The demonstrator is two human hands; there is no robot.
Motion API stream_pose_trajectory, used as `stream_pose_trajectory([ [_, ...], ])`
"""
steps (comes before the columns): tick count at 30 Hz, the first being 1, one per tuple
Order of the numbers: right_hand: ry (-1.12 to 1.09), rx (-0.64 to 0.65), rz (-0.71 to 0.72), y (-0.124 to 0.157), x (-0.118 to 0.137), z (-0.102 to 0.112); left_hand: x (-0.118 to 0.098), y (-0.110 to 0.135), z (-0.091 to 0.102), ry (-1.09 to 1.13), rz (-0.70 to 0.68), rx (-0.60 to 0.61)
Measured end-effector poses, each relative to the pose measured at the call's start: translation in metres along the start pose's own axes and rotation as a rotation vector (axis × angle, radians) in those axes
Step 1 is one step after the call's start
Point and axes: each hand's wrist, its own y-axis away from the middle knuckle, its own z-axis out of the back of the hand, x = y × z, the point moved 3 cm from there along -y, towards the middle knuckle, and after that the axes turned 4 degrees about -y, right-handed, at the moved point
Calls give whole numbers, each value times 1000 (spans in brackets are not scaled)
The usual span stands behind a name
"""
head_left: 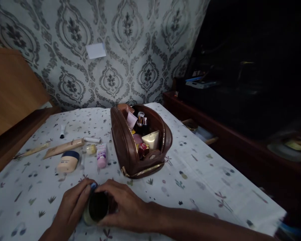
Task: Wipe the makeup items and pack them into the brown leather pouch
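Both hands close around a small round jar (88,217) with a pale body and a dark round top, just above the near part of the cloth. My left hand (71,206) grips its left side, with a bit of blue showing at the fingertips. On the other side, my right hand (126,207) curls thumb and fingers about the dark top. Whether the top is a lid coming loose is too dark to tell. Beyond them stands an unzipped brown toiletry bag (125,147), holding a gold tube (152,140), a bottle with a silver cap (140,119) and other cosmetics.
Left of the bag lie a beige jar with a navy lid (68,162), a pink-capped tube (101,155), a long beige tube (65,147), a small yellow-topped pot (91,149) and a brush (32,150). Patterned wallpaper rises behind; a dark wooden ledge (203,124) borders the right.
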Motion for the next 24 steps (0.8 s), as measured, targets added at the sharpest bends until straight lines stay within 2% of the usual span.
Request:
stream_pose_trajectory([
  [3,29,14,111,2,6,1,-6,-6,3,24,27,8],
  [6,42,-1,211,5,21,11,-17,-14,13,-64,-18,-48],
  [8,55,-21,292,9,40,25,-32,-23,21,-167,-128,-78],
  [10,90,-62,372,15,63,44,-55,-34,26,-274,-310,-101],
  [12,157,-176,445,21,87,69,-82,-47,24,-380,-512,-126],
  [15,188,-370,337,24,109,108,-119,-66,9,-554,-761,-169],
  [18,222,-570,235,18,117,144,-141,-82,-14,-729,-835,-137],
  [20,285,-586,194,7,115,162,-146,-90,-24,-825,-837,-94],
  [24,481,-486,142,-18,107,185,-142,-95,-30,-897,-878,-19],
])
